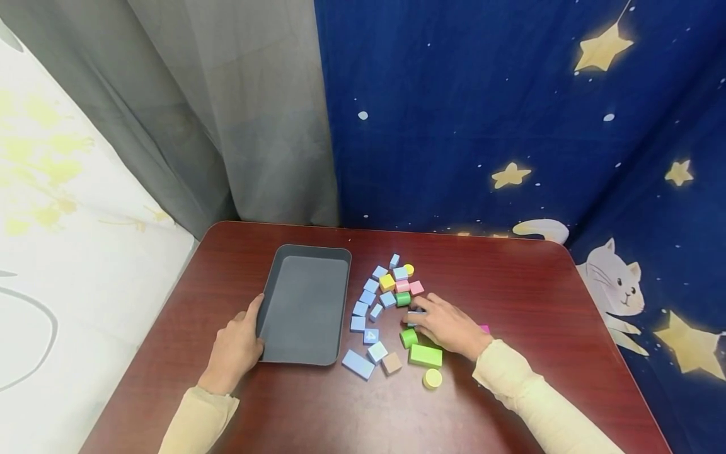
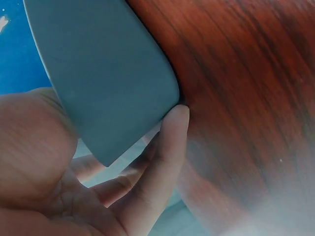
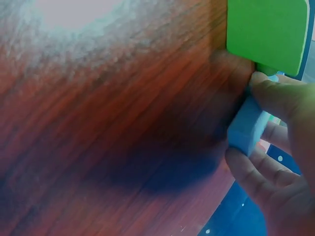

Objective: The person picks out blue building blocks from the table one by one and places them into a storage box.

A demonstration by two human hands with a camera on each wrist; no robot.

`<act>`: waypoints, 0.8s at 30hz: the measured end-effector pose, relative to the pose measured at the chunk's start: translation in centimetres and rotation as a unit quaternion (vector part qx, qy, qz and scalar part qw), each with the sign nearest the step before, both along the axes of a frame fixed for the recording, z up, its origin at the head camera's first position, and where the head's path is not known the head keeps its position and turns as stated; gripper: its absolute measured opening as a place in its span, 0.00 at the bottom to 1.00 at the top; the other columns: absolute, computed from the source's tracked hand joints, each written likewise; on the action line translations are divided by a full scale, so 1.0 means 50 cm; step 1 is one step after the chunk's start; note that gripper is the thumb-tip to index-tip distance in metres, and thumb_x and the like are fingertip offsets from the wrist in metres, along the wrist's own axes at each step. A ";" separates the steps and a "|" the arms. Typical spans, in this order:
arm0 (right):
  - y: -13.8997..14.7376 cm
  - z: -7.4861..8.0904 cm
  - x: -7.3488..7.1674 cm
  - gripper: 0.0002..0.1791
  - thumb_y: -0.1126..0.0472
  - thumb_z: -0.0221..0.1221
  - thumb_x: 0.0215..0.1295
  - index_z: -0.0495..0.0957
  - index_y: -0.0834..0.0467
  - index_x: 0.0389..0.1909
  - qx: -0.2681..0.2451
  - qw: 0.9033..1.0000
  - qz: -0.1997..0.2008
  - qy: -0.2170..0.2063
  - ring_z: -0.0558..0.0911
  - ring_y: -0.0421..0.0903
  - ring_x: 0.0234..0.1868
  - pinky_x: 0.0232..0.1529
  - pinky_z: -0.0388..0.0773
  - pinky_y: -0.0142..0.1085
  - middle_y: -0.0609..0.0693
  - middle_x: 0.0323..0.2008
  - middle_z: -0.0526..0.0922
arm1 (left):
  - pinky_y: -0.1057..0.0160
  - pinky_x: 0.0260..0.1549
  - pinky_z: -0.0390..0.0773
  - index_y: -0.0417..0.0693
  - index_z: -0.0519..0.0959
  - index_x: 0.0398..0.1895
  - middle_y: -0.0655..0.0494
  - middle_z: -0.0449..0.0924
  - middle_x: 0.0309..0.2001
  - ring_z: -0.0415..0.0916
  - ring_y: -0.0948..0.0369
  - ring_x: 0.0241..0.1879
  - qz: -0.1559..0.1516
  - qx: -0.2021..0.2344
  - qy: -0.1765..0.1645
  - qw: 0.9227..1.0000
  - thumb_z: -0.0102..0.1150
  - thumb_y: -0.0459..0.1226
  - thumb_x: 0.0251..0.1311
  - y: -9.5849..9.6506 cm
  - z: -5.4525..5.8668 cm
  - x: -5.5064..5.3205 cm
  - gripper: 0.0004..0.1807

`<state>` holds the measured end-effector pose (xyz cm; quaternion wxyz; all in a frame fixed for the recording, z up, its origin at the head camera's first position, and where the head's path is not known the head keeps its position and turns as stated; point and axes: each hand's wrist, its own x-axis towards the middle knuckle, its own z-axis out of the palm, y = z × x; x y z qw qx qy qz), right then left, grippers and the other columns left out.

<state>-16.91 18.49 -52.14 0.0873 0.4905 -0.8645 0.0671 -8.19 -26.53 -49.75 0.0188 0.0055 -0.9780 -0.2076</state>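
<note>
A dark grey rectangular tray (image 1: 306,309) lies on the left half of the table. My left hand (image 1: 232,347) grips its near left side; close up in the left wrist view, the fingers curl about the tray's corner (image 2: 108,88). Among the toy blocks right of the tray, my right hand (image 1: 448,326) reaches down palm-first. Its thumb and fingers pinch a light blue block (image 3: 247,123) by its two ends. Close by, a long light green block (image 1: 425,355) and a green rounded block (image 1: 408,338) lie on the near side of that hand.
Several blue blocks (image 1: 360,309) form a curved row beside the tray. Yellow (image 1: 387,282), pink (image 1: 416,288) and dark green (image 1: 403,299) blocks cluster behind. Nearer stand a tan block (image 1: 391,363) and a yellow cylinder (image 1: 432,379). Curtains hang behind the reddish-brown table (image 1: 510,271).
</note>
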 end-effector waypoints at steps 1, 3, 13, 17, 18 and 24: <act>0.000 0.001 0.000 0.19 0.62 0.76 0.67 0.88 0.50 0.58 -0.002 1.000 0.001 0.008 0.75 0.49 0.43 0.43 0.79 0.39 0.53 0.53 0.85 | 0.40 0.27 0.80 0.39 0.62 0.83 0.30 0.82 0.46 0.79 0.41 0.25 0.000 0.000 0.002 1.000 0.61 0.21 0.53 0.000 0.000 0.000 0.48; -0.001 0.005 -0.002 0.18 0.62 0.75 0.69 0.87 0.51 0.58 -0.008 1.000 0.003 0.020 0.74 0.50 0.42 0.43 0.77 0.39 0.52 0.52 0.85 | 0.40 0.27 0.80 0.39 0.62 0.83 0.30 0.82 0.46 0.79 0.42 0.25 0.000 0.001 0.004 1.000 0.61 0.21 0.53 -0.001 0.000 0.001 0.48; -0.015 0.030 -0.023 0.13 0.62 0.66 0.73 0.85 0.53 0.55 -0.011 0.999 -0.029 0.020 0.71 0.50 0.41 0.45 0.74 0.42 0.50 0.44 0.82 | 0.39 0.27 0.80 0.41 0.61 0.84 0.31 0.82 0.46 0.79 0.41 0.25 0.009 0.002 -0.008 1.000 0.60 0.22 0.55 0.001 -0.001 -0.001 0.48; -0.037 0.042 -0.029 0.13 0.62 0.67 0.73 0.85 0.54 0.56 -0.013 0.999 -0.016 0.031 0.74 0.51 0.45 0.48 0.77 0.42 0.52 0.47 0.84 | 0.40 0.27 0.80 0.42 0.61 0.84 0.31 0.82 0.46 0.79 0.41 0.25 0.014 0.003 -0.016 1.000 0.60 0.22 0.55 0.002 -0.001 0.000 0.49; -0.044 0.046 -0.031 0.14 0.63 0.67 0.73 0.84 0.54 0.57 -0.013 0.999 -0.011 0.034 0.74 0.52 0.45 0.49 0.77 0.42 0.52 0.48 0.84 | 0.40 0.27 0.80 0.42 0.61 0.84 0.31 0.82 0.46 0.79 0.41 0.24 0.014 0.003 -0.016 1.000 0.60 0.22 0.55 0.002 -0.001 0.000 0.49; -0.099 0.068 -0.033 0.15 0.60 0.65 0.76 0.84 0.54 0.61 0.013 0.999 -0.002 0.034 0.77 0.53 0.49 0.48 0.80 0.42 0.53 0.51 0.85 | 0.39 0.28 0.80 0.42 0.61 0.84 0.31 0.82 0.47 0.79 0.41 0.24 0.015 0.001 -0.014 1.000 0.60 0.22 0.56 0.002 -0.003 -0.001 0.48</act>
